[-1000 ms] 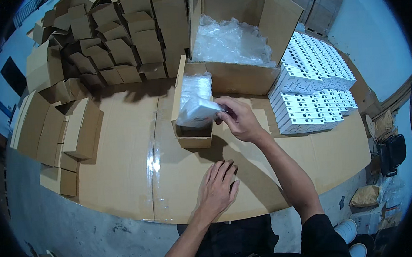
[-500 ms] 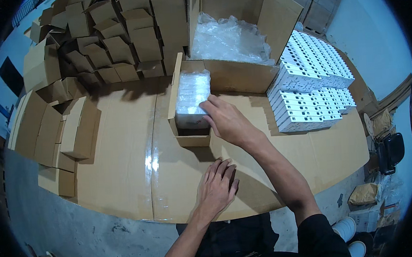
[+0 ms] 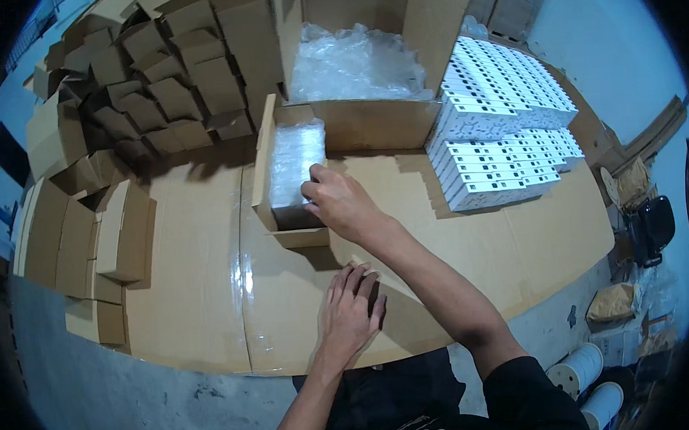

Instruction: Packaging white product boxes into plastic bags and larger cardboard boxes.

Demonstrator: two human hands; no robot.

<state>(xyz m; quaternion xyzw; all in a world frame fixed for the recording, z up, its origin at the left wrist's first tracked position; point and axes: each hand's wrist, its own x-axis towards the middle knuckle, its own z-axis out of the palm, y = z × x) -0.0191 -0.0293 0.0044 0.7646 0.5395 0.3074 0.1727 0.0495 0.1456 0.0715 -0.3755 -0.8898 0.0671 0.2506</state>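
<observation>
A small cardboard box [image 3: 262,176] stands uncovered on the table, holding a row of packs in clear plastic wrap [image 3: 296,159]. My right hand [image 3: 342,203] reaches to the row's near right edge, its fingers bent and closed on the end pack. The fingertips are partly hidden, so how firm the grip is cannot be seen. Nearer to me, my left hand [image 3: 351,312] lies on the cardboard table top with its fingers stretched and nothing in them.
Behind the small box, a large open carton [image 3: 379,124] holds clear plastic wrap [image 3: 360,62]. Stacked white boxes [image 3: 495,121] with dark square marks stand at the right. Many open cardboard boxes [image 3: 174,88] are piled back left; more boxes [image 3: 119,234] line the left edge of the table [image 3: 193,301].
The view has shifted, moving the table's things slightly leftward in the picture. My right hand stays at the row's near right edge, its fingers more bent. My left hand still rests on the table.
</observation>
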